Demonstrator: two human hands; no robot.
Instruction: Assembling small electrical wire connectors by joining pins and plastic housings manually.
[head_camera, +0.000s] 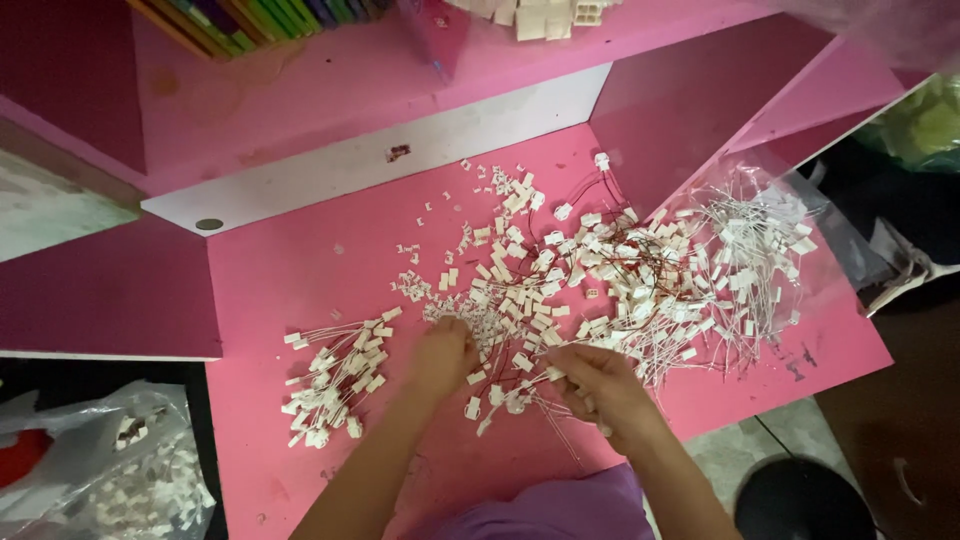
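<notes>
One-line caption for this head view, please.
Both hands, left and right, pick through a pile of white wired connectors on a pink desk; a smaller bunch lies beside.

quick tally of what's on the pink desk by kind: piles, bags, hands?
Heaps of white plastic connectors with thin wires: 2, large, small
Clear plastic bag holding wired connectors: 1
Bare hands: 2, left hand, right hand
Total: 5

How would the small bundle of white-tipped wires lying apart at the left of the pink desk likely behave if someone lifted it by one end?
The bundle would probably flop and fan out: its thin wires already splay loosely. It looks light, being fine strands with small white plastic ends. Strands may snag each other, as those in the tangled main heap by the left hand and right hand seem to.
</notes>
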